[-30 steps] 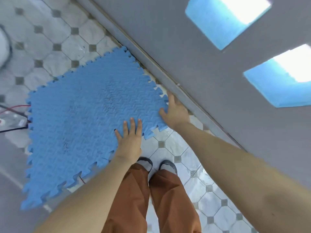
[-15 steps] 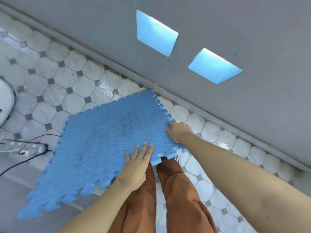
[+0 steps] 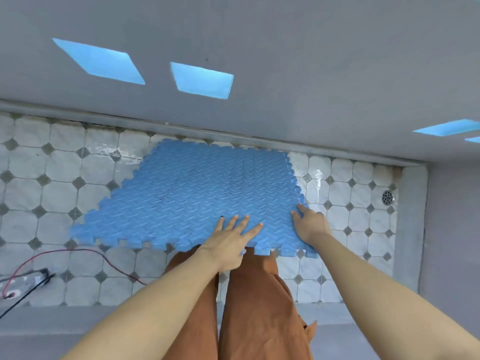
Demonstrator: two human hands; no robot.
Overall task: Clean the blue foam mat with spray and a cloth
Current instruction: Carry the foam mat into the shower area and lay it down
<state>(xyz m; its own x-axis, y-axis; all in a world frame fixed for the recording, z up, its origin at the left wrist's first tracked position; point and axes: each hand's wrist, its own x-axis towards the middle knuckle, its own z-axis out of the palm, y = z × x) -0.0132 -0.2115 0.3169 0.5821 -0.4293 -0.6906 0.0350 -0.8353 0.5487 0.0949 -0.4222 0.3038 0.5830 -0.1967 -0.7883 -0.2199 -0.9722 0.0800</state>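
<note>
The blue foam mat [image 3: 197, 193], with a ribbed pattern, jigsaw edges and dark smudges near its middle, stretches from my legs to the foot of the wall. Its near edge hangs above my orange trousers. My left hand [image 3: 231, 242] lies on the near edge with fingers spread on top and the thumb hidden beneath. At the near right corner, my right hand [image 3: 310, 226] grips the mat. No spray bottle or cloth is in view.
The floor is white octagonal tile [image 3: 59, 193], wet and shiny near the wall. A grey wall [image 3: 285, 74] runs across the back, a grey curb [image 3: 410, 229] rises at the right beside a round drain [image 3: 387, 197]. A power strip [image 3: 23, 281] with red and black wires lies at the left.
Both hands have swung the mat round, so its far edge now lies square along the wall. The view has turned with it. The grips stay the same.
</note>
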